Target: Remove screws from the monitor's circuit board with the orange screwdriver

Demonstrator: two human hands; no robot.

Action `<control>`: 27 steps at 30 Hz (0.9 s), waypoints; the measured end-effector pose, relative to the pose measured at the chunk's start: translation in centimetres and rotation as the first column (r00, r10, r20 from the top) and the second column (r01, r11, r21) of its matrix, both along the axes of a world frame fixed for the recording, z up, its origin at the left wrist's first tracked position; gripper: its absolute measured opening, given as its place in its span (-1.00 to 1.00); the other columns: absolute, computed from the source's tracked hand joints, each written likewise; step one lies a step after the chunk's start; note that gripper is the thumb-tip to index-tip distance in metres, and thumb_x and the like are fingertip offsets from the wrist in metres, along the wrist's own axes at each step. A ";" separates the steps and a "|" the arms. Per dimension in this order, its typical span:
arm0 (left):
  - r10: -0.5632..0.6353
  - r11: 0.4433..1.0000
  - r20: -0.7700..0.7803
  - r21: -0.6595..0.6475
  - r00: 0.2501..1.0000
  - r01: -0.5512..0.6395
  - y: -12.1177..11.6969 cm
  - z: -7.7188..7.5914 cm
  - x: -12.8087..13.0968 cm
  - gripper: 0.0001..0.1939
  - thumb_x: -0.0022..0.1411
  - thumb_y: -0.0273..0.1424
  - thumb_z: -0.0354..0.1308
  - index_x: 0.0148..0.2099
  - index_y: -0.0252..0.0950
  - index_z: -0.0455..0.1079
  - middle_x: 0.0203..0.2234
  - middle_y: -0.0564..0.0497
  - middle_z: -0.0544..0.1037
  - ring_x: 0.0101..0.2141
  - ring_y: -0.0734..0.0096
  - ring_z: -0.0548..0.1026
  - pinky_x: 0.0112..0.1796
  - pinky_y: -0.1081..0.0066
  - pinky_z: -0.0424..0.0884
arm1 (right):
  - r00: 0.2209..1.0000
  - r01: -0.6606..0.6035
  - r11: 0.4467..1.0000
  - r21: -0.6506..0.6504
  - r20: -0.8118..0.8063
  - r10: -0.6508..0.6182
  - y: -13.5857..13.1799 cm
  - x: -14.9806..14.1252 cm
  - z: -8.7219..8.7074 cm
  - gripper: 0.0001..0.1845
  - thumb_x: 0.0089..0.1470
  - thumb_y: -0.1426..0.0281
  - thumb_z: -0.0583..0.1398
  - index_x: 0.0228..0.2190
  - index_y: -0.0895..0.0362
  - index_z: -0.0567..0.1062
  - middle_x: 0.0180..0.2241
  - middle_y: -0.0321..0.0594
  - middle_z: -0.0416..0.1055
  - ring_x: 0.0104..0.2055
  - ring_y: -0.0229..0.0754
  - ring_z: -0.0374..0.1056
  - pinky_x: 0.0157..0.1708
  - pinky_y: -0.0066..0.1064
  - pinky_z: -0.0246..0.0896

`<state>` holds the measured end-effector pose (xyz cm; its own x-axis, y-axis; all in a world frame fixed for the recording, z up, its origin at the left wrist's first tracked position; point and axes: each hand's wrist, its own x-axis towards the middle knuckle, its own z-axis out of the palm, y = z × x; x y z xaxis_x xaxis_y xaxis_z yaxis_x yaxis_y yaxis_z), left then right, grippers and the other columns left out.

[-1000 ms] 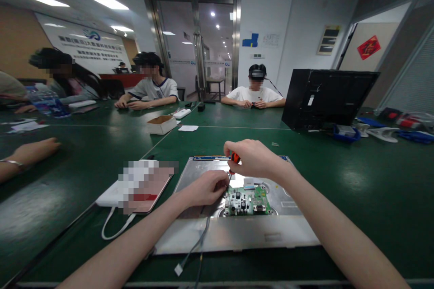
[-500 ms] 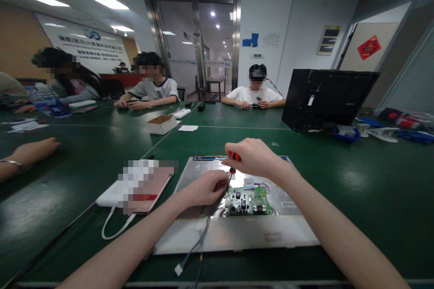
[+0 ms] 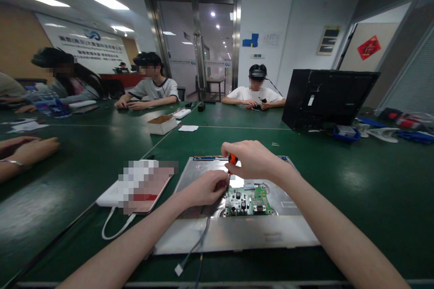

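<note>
My right hand [image 3: 254, 160] is closed around the orange handle of a screwdriver [image 3: 232, 159], held upright over a silver metal panel [image 3: 237, 235] lying flat on the green table. My left hand [image 3: 205, 188] is pinched around the screwdriver's shaft near its tip, just left of a small green circuit board [image 3: 247, 200] mounted on the panel. A grey cable with a white plug [image 3: 190, 253] trails off the panel's near edge.
A phone on a white power bank [image 3: 135, 189] with a white cord lies left of the panel. A black monitor [image 3: 325, 97] stands at the right rear, a small cardboard box [image 3: 162, 124] mid-table. Other people sit along the far side; someone's hand [image 3: 30, 149] rests at left.
My right hand has shifted slightly on the screwdriver handle, turning it a little. My left hand and the panel stay in place. A second hand has appeared at the far left.
</note>
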<state>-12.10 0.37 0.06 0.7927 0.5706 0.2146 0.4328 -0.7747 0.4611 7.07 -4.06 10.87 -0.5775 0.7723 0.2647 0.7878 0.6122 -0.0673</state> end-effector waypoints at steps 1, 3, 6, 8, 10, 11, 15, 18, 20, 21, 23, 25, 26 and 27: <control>-0.001 1.000 0.003 0.002 1.000 0.001 0.0 0.0 0.0 -0.90 0.13 -0.57 0.02 -0.38 -0.29 0.30 -0.51 0.06 0.40 -0.48 0.42 0.30 -0.42 0.44 0.16 | 1.000 0.006 1.000 0.012 0.007 -0.006 0.0 0.0 0.0 -0.84 0.17 0.32 0.20 -0.18 0.05 0.41 -0.29 -0.25 0.54 -0.34 -0.21 0.36 -0.45 -0.43 -0.15; -0.003 1.000 0.005 0.008 1.000 0.003 -0.1 0.2 0.0 -0.90 0.12 -0.57 0.03 -0.40 -0.29 0.27 -0.52 0.07 0.39 -0.48 0.42 0.29 -0.43 0.44 0.15 | 0.999 0.031 0.999 0.039 0.029 -0.032 0.2 0.0 -0.1 -0.78 0.22 0.18 0.20 -0.20 0.05 0.42 -0.33 -0.24 0.54 -0.36 -0.19 0.37 -0.47 -0.42 -0.18; -0.002 1.000 -0.002 0.011 1.000 0.002 -0.2 0.3 0.1 -0.89 0.12 -0.57 0.02 -0.41 -0.29 0.26 -0.53 0.07 0.38 -0.49 0.43 0.28 -0.43 0.45 0.15 | 0.995 0.076 0.995 0.068 0.060 -0.081 0.3 0.0 -0.1 -0.66 0.27 0.04 0.13 -0.26 0.05 0.46 -0.41 -0.23 0.53 -0.39 -0.19 0.37 -0.47 -0.42 -0.21; 0.005 1.000 -0.005 0.012 1.000 -0.005 -0.2 0.4 0.1 -0.89 0.12 -0.57 0.01 -0.41 -0.28 0.27 -0.53 0.07 0.38 -0.49 0.43 0.27 -0.43 0.45 0.15 | 0.992 0.100 0.992 0.075 0.074 -0.105 0.3 -0.1 0.0 -0.62 0.29 0.03 0.10 -0.30 0.06 0.48 -0.44 -0.22 0.51 -0.40 -0.19 0.38 -0.47 -0.41 -0.21; 0.007 1.000 -0.009 0.012 1.000 -0.007 -0.2 0.4 0.1 -0.89 0.12 -0.56 0.00 -0.40 -0.28 0.27 -0.53 0.07 0.39 -0.48 0.42 0.28 -0.43 0.45 0.16 | 0.989 0.117 0.990 0.076 0.081 -0.123 0.3 -0.1 0.0 -0.66 0.28 0.07 0.12 -0.32 0.06 0.48 -0.45 -0.22 0.51 -0.40 -0.19 0.38 -0.47 -0.41 -0.21; 0.007 1.000 -0.011 0.012 1.000 -0.007 -0.2 0.3 0.1 -0.90 0.12 -0.56 0.00 -0.40 -0.29 0.28 -0.53 0.07 0.39 -0.48 0.42 0.28 -0.43 0.45 0.16 | 0.988 0.124 0.989 0.076 0.082 -0.130 0.3 -0.2 -0.1 -0.70 0.27 0.11 0.14 -0.32 0.06 0.49 -0.45 -0.22 0.51 -0.40 -0.19 0.38 -0.47 -0.41 -0.22; 0.004 1.000 -0.008 0.011 1.000 -0.004 -0.1 0.1 0.0 -0.91 0.12 -0.55 0.02 -0.39 -0.29 0.29 -0.52 0.06 0.41 -0.48 0.41 0.30 -0.42 0.44 0.17 | 0.990 0.124 0.990 0.062 0.058 -0.128 0.2 -0.3 -0.2 -0.87 0.20 0.30 0.15 -0.24 0.05 0.47 -0.42 -0.23 0.52 -0.42 -0.20 0.36 -0.48 -0.40 -0.23; -0.006 1.000 0.001 0.004 1.000 0.006 0.0 0.0 0.0 -0.90 0.13 -0.56 0.02 -0.37 -0.29 0.31 -0.52 0.06 0.41 -0.49 0.42 0.31 -0.42 0.44 0.16 | 0.997 0.069 0.997 0.023 0.021 -0.070 -0.1 -0.2 -0.1 -0.79 0.12 0.37 0.15 -0.16 0.07 0.42 -0.36 -0.23 0.53 -0.41 -0.21 0.34 -0.47 -0.41 -0.18; -0.016 1.000 0.007 -0.007 1.000 0.016 0.1 -0.1 0.0 -0.90 0.14 -0.56 0.02 -0.35 -0.30 0.32 -0.51 0.06 0.42 -0.49 0.42 0.31 -0.42 0.44 0.16 | 1.000 0.027 1.000 0.003 0.007 -0.027 -0.2 -0.1 0.0 -0.75 0.07 0.41 0.17 -0.16 0.07 0.40 -0.34 -0.24 0.53 -0.40 -0.21 0.33 -0.47 -0.42 -0.15; -0.019 1.000 0.009 -0.013 1.000 0.019 0.1 -0.1 -0.1 -0.90 0.14 -0.56 0.02 -0.34 -0.30 0.32 -0.50 0.06 0.42 -0.49 0.42 0.32 -0.42 0.44 0.16 | 1.000 0.011 1.000 0.000 0.005 -0.011 -0.3 -0.1 0.1 -0.75 0.06 0.41 0.18 -0.16 0.07 0.39 -0.34 -0.25 0.52 -0.39 -0.21 0.33 -0.47 -0.43 -0.15; -0.018 1.000 0.012 -0.020 1.000 0.018 0.2 -0.1 -0.1 -0.91 0.14 -0.55 0.02 -0.34 -0.30 0.32 -0.50 0.05 0.42 -0.49 0.42 0.32 -0.43 0.44 0.16 | 1.000 -0.001 1.000 0.008 0.009 0.001 -0.4 0.0 0.2 -0.78 0.08 0.38 0.20 -0.18 0.06 0.39 -0.35 -0.26 0.52 -0.39 -0.20 0.34 -0.47 -0.43 -0.15; -0.013 1.000 0.011 -0.012 1.000 0.013 0.2 -0.2 -0.1 -0.91 0.15 -0.55 0.03 -0.37 -0.30 0.30 -0.50 0.05 0.42 -0.48 0.41 0.32 -0.43 0.43 0.16 | 1.000 0.021 0.999 0.025 0.021 -0.022 -0.3 0.0 0.2 -0.81 0.14 0.27 0.21 -0.20 0.04 0.40 -0.37 -0.26 0.52 -0.39 -0.19 0.36 -0.47 -0.43 -0.17; -0.012 1.000 0.010 -0.004 1.000 0.012 0.2 -0.1 -0.1 -0.91 0.15 -0.55 0.03 -0.39 -0.29 0.29 -0.50 0.04 0.42 -0.47 0.40 0.33 -0.43 0.43 0.16 | 0.999 0.045 0.998 0.035 0.028 -0.046 -0.3 0.0 0.1 -0.79 0.18 0.20 0.21 -0.22 0.04 0.42 -0.38 -0.26 0.52 -0.39 -0.19 0.36 -0.47 -0.43 -0.18; -0.010 1.000 0.009 0.004 1.000 0.010 0.2 -0.1 -0.1 -0.90 0.15 -0.54 0.03 -0.40 -0.29 0.28 -0.50 0.04 0.42 -0.47 0.40 0.33 -0.42 0.43 0.15 | 0.997 0.070 0.997 0.045 0.033 -0.071 -0.2 -0.1 0.1 -0.76 0.20 0.13 0.19 -0.23 0.04 0.43 -0.39 -0.24 0.53 -0.39 -0.18 0.37 -0.47 -0.42 -0.19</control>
<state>-12.19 0.56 -0.05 0.7965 0.5618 0.2235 0.4210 -0.7807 0.4618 7.02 -4.21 10.98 -0.5312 0.7995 0.2802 0.8306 0.5568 -0.0140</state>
